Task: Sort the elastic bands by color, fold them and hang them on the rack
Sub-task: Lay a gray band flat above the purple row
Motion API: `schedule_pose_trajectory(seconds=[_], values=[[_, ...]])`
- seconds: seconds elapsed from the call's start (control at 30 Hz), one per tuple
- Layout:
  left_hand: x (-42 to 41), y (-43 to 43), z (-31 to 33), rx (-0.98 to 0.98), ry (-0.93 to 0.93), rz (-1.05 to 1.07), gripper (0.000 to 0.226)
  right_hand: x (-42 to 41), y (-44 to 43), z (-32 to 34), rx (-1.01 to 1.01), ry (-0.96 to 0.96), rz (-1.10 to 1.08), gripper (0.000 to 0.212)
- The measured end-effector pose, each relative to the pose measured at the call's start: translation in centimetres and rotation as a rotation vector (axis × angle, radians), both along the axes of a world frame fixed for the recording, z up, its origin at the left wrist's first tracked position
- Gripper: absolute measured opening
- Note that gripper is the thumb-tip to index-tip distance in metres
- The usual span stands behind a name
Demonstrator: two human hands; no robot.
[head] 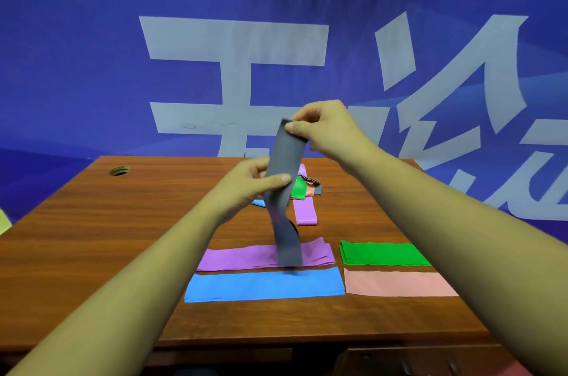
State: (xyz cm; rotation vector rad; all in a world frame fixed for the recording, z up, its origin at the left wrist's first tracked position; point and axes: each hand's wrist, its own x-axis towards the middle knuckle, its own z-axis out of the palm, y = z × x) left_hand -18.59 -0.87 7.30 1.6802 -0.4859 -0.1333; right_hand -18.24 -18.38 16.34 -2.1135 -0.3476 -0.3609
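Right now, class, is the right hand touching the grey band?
Touching. The head view shows the right hand pinching the top end of the grey band between thumb and fingers.

Grey band (284,157), purple band (239,257), blue band (264,283), green band (384,254), pink band (399,283); table (107,237) brn woodgrain; wall (92,37) blue.

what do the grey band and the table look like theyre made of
The grey band: thin matte sheet, probably latex or similar rubber; it hangs limp and waves below the left hand that pinches it. The table: reddish-brown wood grain with a slight sheen, likely laminate or veneer; solid wood cannot be ruled out.
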Motion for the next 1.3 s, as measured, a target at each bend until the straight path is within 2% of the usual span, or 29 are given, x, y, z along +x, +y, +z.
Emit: schedule_pose_trajectory(seconds=[0.17, 0.27, 0.37, 0.53, 0.63, 0.7, 0.8, 0.9, 1.0, 1.17, 1.3], values=[[-0.5, 2.5, -3.9, 0.078, 0.172, -0.035, 0.034, 1.8, -0.6, -0.7, 0.163, 0.02, -0.12, 0.01], [-0.8, 5.0, -6.0, 0.108, 0.278, -0.044, 0.022, 2.9, -1.1, -2.1, 0.185, 0.052, -0.189, 0.01], [-1.0, 7.8, -8.0, 0.206, 0.344, -0.079, 0.023, 4.2, -1.9, -4.5, 0.228, 0.101, -0.286, 0.014], [-1.1, 11.5, -11.1, 0.078, 0.44, 0.183, 0.009, 5.2, -2.9, -9.4, 0.254, 0.229, -0.359, 0.02], [-0.4, 12.9, -12.5, -0.058, 0.465, 0.375, 0.01, 5.2, -2.7, -12.7, 0.262, 0.31, -0.356, 0.027], [0.3, 13.4, -13.5, -0.073, 0.484, 0.489, 0.006, 5.3, -2.4, -14.9, 0.256, 0.388, -0.367, 0.028], [1.4, 13.7, -14.5, 0.024, 0.45, 0.649, 0.005, 5.6, -2.0, -18.1, 0.21, 0.477, -0.381, 0.024], [2.4, 13.7, -15.2, 0.185, 0.397, 0.736, 0.008, 6.2, -1.7, -20.2, 0.086, 0.481, -0.418, 0.024], [3.3, 13.2, -15.8, 0.303, 0.375, 0.756, 0.014, 6.8, -1.6, -21.4, -0.037, 0.491, -0.434, 0.022], [4.4, 12.5, -15.8, 0.49, 0.318, 0.787, 0.01, 7.8, -2.3, -23.0, -0.204, 0.506, -0.442, 0.02], [4.7, 12.1, -16.0, 0.613, 0.343, 0.778, 0.01, 8.1, -3.2, -23.7, -0.267, 0.498, -0.466, 0.021]])
